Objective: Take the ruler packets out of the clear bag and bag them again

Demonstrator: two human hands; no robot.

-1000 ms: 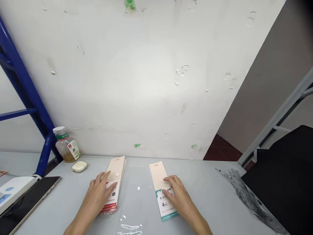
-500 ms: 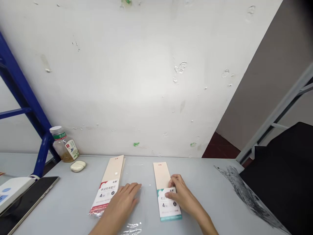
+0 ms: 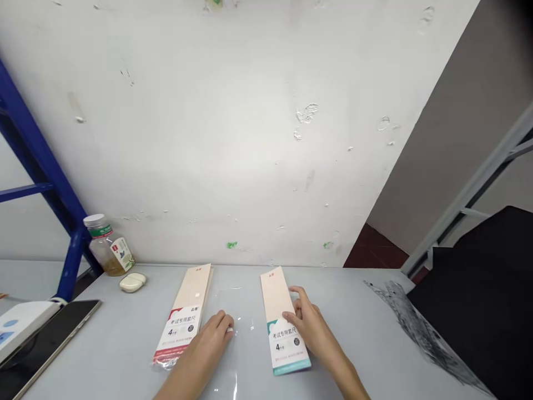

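Forearms (image 3: 345, 379) cut off below, packet's (image 3: 286, 347) fine print — too small to read

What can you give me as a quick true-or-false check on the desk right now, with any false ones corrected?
1. The right hand has its fingers on a cream card packet with a teal band. True.

2. The left hand is lifting a cream card packet with a red band off the table. False: that packet lies flat on the pale grey table, with the hand beside it.

3. The two packets lie apart, side by side. True.

4. A clear bottle with a white cap and amber contents stands on a black tablet. False: it stands at the table's back edge, beside a blue metal frame upright.
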